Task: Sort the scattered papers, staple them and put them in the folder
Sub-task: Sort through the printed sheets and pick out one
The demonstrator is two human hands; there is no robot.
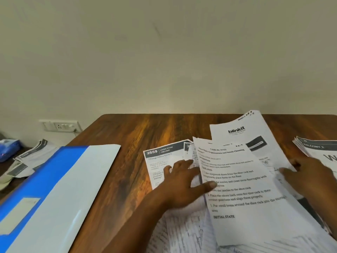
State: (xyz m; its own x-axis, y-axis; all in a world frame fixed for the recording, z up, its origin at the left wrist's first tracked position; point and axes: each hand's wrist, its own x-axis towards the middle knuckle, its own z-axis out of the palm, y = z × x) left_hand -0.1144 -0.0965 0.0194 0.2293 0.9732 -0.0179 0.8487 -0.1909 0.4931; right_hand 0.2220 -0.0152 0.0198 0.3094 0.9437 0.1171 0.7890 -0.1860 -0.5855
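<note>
My left hand [184, 183] lies flat with spread fingers on the loose papers [237, 179] in front of me, the thumb pressing the left margin of the top printed sheet [242, 194] while the other fingers rest on the sheet headed 2659 [158, 161] beside it. My right hand [310, 176] rests at the right edge of the same pile with its fingers reaching onto the sheets; I cannot tell whether they merely press the paper or pinch an edge. Both hands hold nothing lifted clear — the pile fans out under them, with a blinkit page [237, 132] sticking up at the back and lined pages [182, 234] spilling toward the near edge.

The folder [54, 189] lies well apart to my left, blue and pale, glossy plastic, slanting across the near left corner of the tabletop [145, 130] with one corner overhanging the left edge. Between it and the papers runs a bare strip of dark wood grain, and the far half of the tabletop up to the wall [164, 52] is open too. A second stack of sheets [317, 150] sits at the right, cut off by the edge of view, just beyond my right hand.

Off the tabletop on the left, more printed sheets [31, 157] lie on a lower surface beside a blue packet [9, 148], under a white wall socket [62, 125] with a plug in it. The wall is plain, matte cream.
</note>
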